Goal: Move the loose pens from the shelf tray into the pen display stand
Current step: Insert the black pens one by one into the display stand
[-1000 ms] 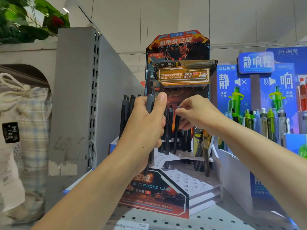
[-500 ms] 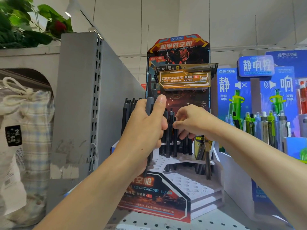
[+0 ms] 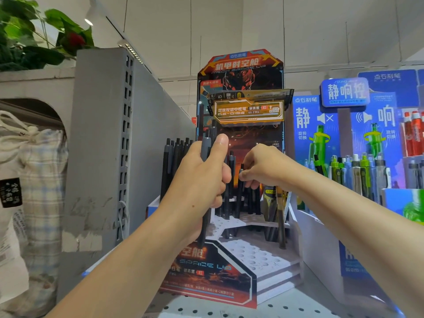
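Dark pens, a bunch of them, stand upright in the left hand, whose grip is curled tight round the barrels with the thumb pressed along the top. Just beside it, the right hand pinches the top of a single black pen between thumb and fingertips, that pen standing among others in the upper tier of the pen display stand. White holes show bare on the stand's lower steps. Green pens fill the blue display to the right, and a grey shelf divider rises at left.
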`<state>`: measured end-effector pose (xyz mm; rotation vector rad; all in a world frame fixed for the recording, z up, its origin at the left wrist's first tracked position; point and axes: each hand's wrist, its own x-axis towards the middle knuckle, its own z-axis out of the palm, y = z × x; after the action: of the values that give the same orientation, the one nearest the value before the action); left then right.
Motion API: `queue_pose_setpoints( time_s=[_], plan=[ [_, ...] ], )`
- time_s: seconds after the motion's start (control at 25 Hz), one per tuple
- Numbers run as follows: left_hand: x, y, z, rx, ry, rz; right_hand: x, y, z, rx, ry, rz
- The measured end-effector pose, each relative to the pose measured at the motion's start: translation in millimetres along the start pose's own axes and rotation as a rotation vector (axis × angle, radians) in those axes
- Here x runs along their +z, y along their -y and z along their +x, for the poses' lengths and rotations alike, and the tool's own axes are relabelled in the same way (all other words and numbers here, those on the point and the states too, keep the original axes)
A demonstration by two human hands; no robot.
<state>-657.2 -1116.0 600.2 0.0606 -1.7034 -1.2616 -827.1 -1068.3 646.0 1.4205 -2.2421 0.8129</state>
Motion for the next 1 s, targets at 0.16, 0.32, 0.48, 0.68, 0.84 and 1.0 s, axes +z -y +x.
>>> queue_pose_setpoints(
  time_s=[0.16,0.32,0.48,0.68,0.84,1.0],
  plan=[
    [2.5,0.0,1.9,0.031,-0.01,-0.057,-1.0,0.7,0.3,0.005,0.025,0.036],
    [1.1,-1.6,-0.1,0.111,0.014,0.023,-3.7,3.0,0.3,-0.014,0.054,0.048],
    [4.0,-2.1,-1.3,0.047,0.006,0.02,-7.5,6.9,1.0,-0.005,0.091,0.019],
    [5.2,-2.3,-0.6,0.022,-0.024,-0.035,-8.2,9.7,1.4,0.005,0.111,0.003],
    [4.3,-1.7,-0.2,0.017,-0.022,-0.032,-9.8,11.4,-0.7,-0.007,0.117,-0.007],
    [4.9,-0.8,-1.7,0.006,-0.01,-0.029,-9.5,14.1,-2.6,-0.073,0.113,-0.008]
  ],
)
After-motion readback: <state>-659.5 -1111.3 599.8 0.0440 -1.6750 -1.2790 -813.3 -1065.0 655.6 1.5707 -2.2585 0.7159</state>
